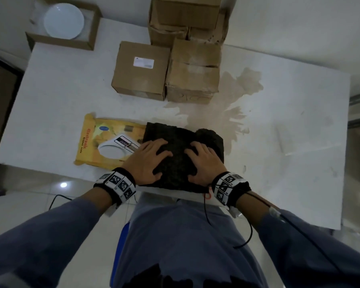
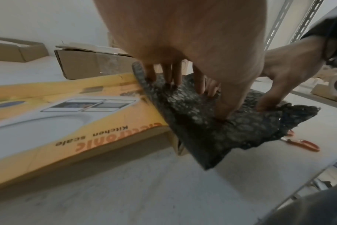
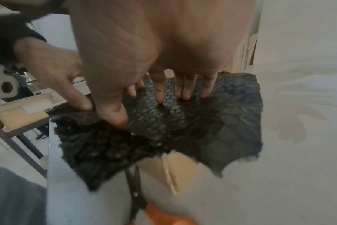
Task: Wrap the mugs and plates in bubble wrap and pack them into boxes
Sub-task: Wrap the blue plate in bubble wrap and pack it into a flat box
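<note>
A black bubble wrap bundle lies at the near edge of the white table, partly over a yellow kitchen scale box. My left hand and right hand both press down on the bundle with spread fingers, thumbs near its front edge. In the left wrist view the wrap sags under the fingertips. What it covers is hidden. A white plate sits in an open cardboard box at the far left corner.
Several closed cardboard boxes stand at the back middle of the table. Orange-handled scissors lie at the near edge, partly under the wrap. A brownish stain marks the table to the right of the boxes.
</note>
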Tool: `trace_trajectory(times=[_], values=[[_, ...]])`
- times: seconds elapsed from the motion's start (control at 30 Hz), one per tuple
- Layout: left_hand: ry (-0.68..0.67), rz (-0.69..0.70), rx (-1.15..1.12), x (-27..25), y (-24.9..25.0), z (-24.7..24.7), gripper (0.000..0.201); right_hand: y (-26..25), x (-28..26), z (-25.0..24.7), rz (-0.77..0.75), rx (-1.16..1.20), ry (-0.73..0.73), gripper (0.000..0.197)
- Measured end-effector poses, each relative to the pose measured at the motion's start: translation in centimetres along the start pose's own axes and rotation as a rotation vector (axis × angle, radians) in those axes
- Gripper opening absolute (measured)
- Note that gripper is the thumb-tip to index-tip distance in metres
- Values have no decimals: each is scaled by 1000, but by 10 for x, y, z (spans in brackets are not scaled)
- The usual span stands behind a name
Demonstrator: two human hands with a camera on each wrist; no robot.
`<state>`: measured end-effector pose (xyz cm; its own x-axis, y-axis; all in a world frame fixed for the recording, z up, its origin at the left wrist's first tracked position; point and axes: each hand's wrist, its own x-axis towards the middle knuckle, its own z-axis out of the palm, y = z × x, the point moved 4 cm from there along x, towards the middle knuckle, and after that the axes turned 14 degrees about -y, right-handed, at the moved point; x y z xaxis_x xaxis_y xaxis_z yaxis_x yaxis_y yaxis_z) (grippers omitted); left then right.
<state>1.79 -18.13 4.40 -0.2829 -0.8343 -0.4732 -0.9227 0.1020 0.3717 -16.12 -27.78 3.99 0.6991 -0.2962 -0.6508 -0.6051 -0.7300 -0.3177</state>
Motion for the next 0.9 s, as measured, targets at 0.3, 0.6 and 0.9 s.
trace_trajectory(times=[0.3,0.6,0.9], values=[[-171,-34,-72,14,-16,1,91,-7,1,6,100,43,-23,111],[-115,-56,56,20,-12,6,93,-15,4,3,154,57,20,107],[-87,7,93,18,-19,3,88,-11,11,0,201,-51,50,110]])
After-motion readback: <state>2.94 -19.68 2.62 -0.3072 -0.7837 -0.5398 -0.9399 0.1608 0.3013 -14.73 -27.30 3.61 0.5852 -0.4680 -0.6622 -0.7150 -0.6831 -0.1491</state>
